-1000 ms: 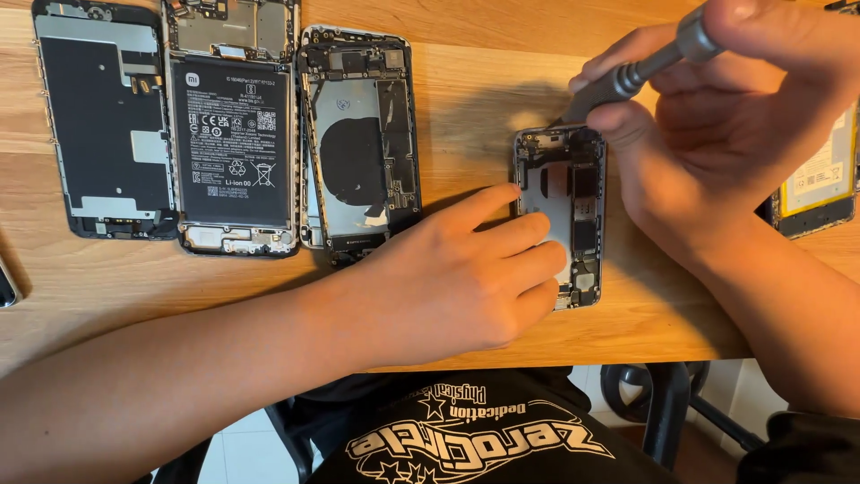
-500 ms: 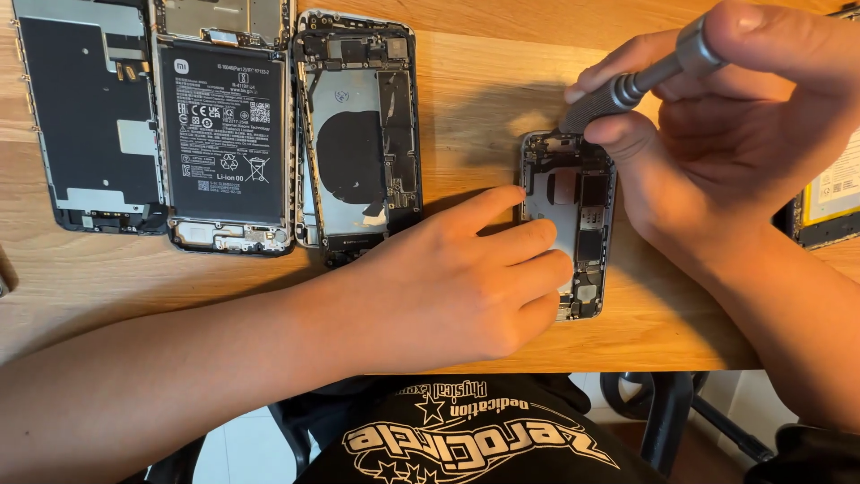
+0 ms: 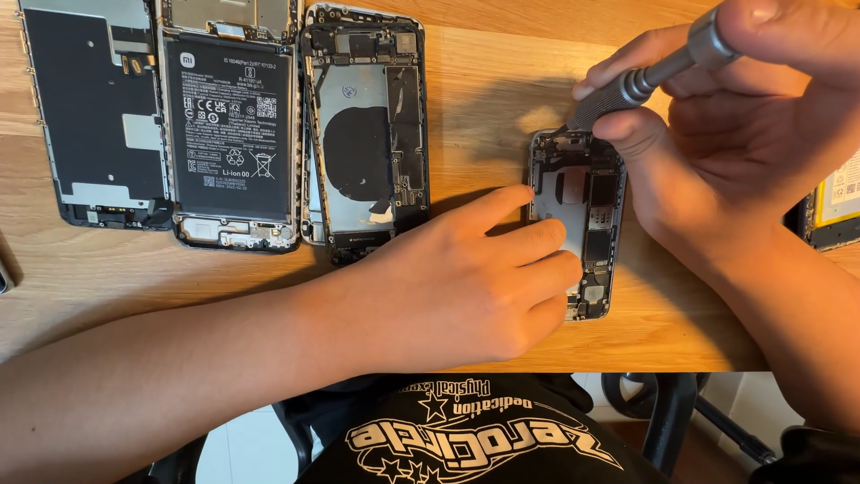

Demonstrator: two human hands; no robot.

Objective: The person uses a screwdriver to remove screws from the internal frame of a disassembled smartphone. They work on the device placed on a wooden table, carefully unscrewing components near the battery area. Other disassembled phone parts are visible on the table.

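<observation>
Item in hand: small opened phone [image 3: 582,224], back cover off, circuit boards exposed, lying flat on the wooden table [image 3: 502,81]. All positions below are given from this phone.

Left hand [image 3: 466,287]: laid palm down over the phone's left edge and lower half, fingers stretched across the bare metal plate, pressing it to the table. Not closed around anything.

Right hand [image 3: 743,143]: above and right of the phone, fingers wrapped around a grey metal screwdriver [image 3: 645,76]. The shaft slants down and left to the phone's top edge; the tip seems to sit at the top left corner, though the thumb hides the exact contact.

Left of the phone, well apart:
- opened phone frame with a dark round pad [image 3: 363,134], nearest;
- opened phone with a black battery [image 3: 228,134], just beside that frame;
- black display panel with metal shielding [image 3: 94,116], farthest.

Right of the phone, beyond the right hand: part of a yellow-labelled battery in a dark frame [image 3: 838,202], cut off by the picture's edge.
</observation>
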